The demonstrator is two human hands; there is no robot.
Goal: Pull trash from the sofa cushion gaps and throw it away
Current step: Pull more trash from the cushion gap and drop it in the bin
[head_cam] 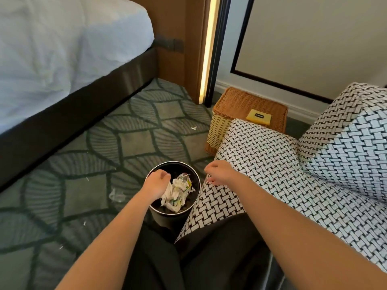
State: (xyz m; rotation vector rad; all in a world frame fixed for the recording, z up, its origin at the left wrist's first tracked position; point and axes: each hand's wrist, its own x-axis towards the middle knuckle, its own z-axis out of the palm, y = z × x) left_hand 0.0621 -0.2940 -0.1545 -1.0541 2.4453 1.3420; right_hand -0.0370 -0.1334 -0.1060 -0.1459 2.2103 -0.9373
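Item one: your left hand (156, 183), held over the open mouth of the black round bin (193, 208). Fingers are curled loosely with thumb and forefinger near each other; nothing shows between them, and whether the grip is closed or slack cannot be told from this angle.

Item two: the bin itself, standing on the green patterned carpet (134, 141), just beside the front corner of the sofa (272, 164). Inside it lies crumpled trash (178, 192): white paper or tissue mixed with bits of yellow, green and red wrapper.

Item three: your right hand (219, 172), resting palm down on the front edge of the sofa seat cushion, close to the bin. Its fingers are bent and spread lightly, open, holding nothing that can be seen.

Item four: the sofa, upholstered in a black-and-white woven pattern, seat cushion to your right and a back cushion (351, 132) rising behind it.

Item five: loose debris on the carpet. A clear crumpled scrap (116, 196) lies left of the bin, a small white shred (193, 128) farther off toward the wall, and several tiny white flecks are scattered nearer you.

Item six: a wicker box (240, 109) standing on the floor beyond the sofa's arm, with a small yellow card (259, 117) on its lid.

Item seven: a bed (62, 49) with white linen and a dark base, at upper left.

Item eight: your dark-clothed legs (188, 258), at bottom centre.
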